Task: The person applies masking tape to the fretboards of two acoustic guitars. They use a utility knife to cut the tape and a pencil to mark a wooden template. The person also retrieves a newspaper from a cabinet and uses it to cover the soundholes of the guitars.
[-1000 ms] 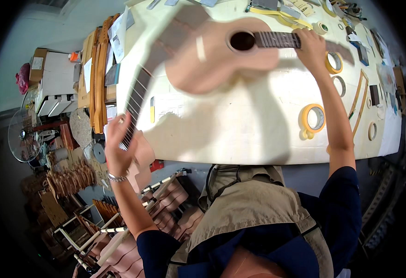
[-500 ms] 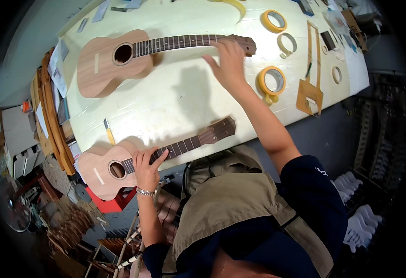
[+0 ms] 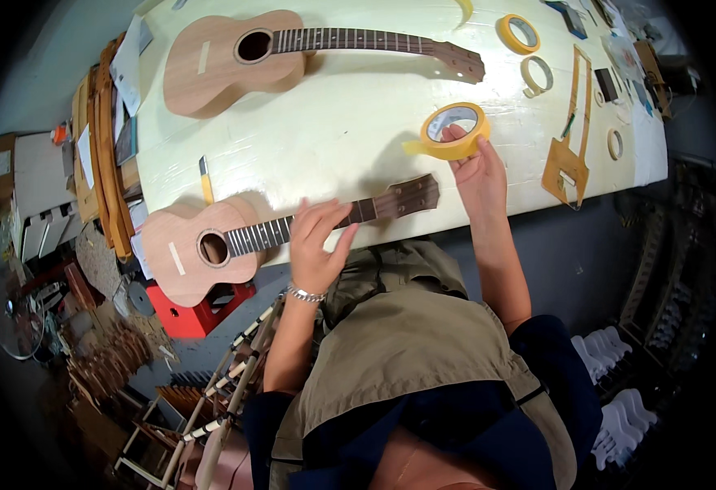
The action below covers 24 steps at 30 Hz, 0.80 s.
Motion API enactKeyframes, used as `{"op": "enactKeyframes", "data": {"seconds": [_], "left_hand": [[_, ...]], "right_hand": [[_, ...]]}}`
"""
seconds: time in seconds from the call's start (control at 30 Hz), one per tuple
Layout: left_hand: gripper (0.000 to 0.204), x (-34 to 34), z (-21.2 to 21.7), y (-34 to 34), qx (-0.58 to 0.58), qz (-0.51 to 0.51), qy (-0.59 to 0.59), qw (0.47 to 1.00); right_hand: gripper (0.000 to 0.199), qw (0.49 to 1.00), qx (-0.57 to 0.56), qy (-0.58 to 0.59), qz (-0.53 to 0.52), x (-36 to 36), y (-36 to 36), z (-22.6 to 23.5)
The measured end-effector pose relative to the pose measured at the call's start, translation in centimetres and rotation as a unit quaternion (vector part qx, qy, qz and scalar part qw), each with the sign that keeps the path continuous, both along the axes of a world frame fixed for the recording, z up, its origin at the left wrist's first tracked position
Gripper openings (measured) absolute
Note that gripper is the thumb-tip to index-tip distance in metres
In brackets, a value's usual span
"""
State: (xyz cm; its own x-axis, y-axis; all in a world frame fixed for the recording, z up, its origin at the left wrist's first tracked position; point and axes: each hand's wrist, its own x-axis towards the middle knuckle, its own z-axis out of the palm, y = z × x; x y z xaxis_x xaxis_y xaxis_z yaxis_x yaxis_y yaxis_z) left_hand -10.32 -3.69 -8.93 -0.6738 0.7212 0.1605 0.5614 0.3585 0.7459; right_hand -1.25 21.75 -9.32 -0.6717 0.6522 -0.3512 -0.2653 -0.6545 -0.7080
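Your right hand (image 3: 480,169) grips yellow tape roll (image 3: 448,149) above desk (image 3: 325,143). Your left hand (image 3: 315,245), fingers loosely spread, lies over neck (image 3: 272,233) of near ukulele (image 3: 241,238).

This looks like an instrument maker's workshop. A broad cream workbench (image 3: 333,163) carries 2 small guitars in bare, unvarnished wood, a far guitar (image 3: 219,69) and a near guitar (image 3: 191,257) along its front edge. Trade gear shows too: a yellow tape roll (image 3: 462,149), a cutter (image 3: 206,181) and a flat cut-out wooden piece (image 3: 555,170). Long wooden lengths (image 3: 105,163) line the bench's left side; shaped wooden parts (image 3: 109,359) cluster below. The person wears a khaki apron (image 3: 423,343).
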Motion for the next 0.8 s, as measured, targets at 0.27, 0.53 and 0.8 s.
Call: {"op": "enactKeyframes", "data": {"seconds": [0.27, 0.53, 0.8], "left_hand": [[0.048, 2.2, 0.8, 4.6, 0.262, 0.195, -0.4, 0.856], [0.006, 2.1, -0.6, -3.1, 0.242, 0.266, -0.489, 0.795], [0.011, -3.9, -3.2, -13.5, -0.024, 0.344, 0.022, 0.938]], "right_hand": [[0.052, 0.981, -0.136, 0.116, 0.076, -0.1, -8.8, 2.1], [0.055, 0.856, -0.465, 0.226, 0.011, 3.3, -7.5, 0.2], [0.063, 0.981, 0.188, -0.033, 0.022, 4.1, -5.8, -1.6]]}}
